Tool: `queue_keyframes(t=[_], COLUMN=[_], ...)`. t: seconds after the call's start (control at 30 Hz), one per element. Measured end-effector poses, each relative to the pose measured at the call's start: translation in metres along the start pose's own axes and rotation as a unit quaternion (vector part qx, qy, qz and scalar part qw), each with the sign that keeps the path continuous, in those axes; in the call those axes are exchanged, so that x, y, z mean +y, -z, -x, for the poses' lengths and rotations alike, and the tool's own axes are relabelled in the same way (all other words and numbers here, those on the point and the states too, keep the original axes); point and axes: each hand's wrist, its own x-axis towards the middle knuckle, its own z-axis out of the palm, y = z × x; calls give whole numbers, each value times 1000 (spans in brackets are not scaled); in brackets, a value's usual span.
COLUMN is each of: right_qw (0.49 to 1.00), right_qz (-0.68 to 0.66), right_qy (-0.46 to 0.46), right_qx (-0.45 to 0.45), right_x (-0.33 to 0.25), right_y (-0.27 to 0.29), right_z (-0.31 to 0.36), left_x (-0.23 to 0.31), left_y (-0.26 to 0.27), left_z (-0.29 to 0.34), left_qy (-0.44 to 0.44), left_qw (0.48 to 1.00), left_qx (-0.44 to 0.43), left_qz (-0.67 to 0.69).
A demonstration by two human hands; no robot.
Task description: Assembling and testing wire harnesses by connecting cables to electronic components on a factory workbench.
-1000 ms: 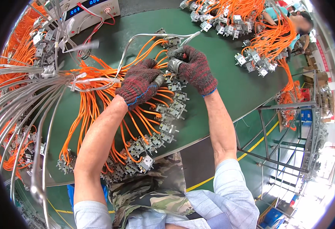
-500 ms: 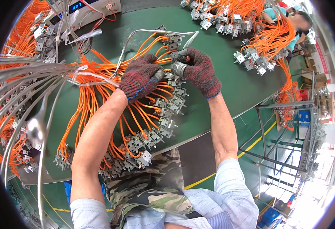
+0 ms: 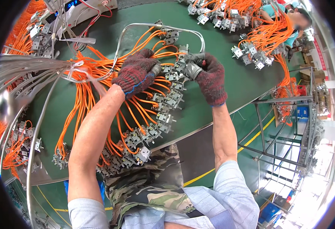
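Note:
My left hand (image 3: 137, 73), in a dark red and grey knit glove with worn grey fingertips, lies closed over the orange wires (image 3: 79, 99) of a fanned-out bundle. Small grey metal switch-like parts (image 3: 174, 98) sit on the wire ends in a curved row. My right hand (image 3: 208, 76), gloved alike, is closed at the upper part of that row, beside one of the parts. Its fingers grip the end of a looped grey cable (image 3: 163, 26); a small red spot shows there, but the tip is hidden by the fingers.
A white bench instrument (image 3: 83, 11) with a lit blue display stands at the back left. Grey cables (image 3: 30, 68) hang tied at the left. More orange-wired parts (image 3: 253, 55) lie far right, near another person (image 3: 295, 23). A metal frame (image 3: 285, 101) stands right of the green table (image 3: 232, 84).
My right hand has shifted slightly right and down with the cable end, and its loop has widened. My left hand has moved slightly left. The hanging cables at the left have swung.

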Motion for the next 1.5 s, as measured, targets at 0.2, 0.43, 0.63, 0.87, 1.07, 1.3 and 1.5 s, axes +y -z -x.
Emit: queue_keyframes(t=[0.2,0.43,0.63,0.87,1.07,1.3,1.5], right_qw=[999,998,985,995,990,985,985], right_qz=[31,-3,80,66,119,110,121], right_qy=[-4,55,143,14,18,12,-5], right_qx=[38,27,-44,67,73,130,125], right_x=[14,11,11,3,5,11,8], right_y=[0,-8,-1,0,-7,-13,-17], right_z=[10,16,21,40,48,57,57], left_x=[-1,3,3,2,-1,1,2], left_y=[-3,0,-1,-2,-4,-4,-1], left_z=[-1,-1,1,0,1,1,3], left_qy=[2,6,10,11,10,11,10], left_qw=[1000,1000,1000,1000,1000,1000,1000], left_qx=[1,-3,-1,0,5,-1,-2], left_qz=[11,-7,-12,-2,-11,-10,-27])
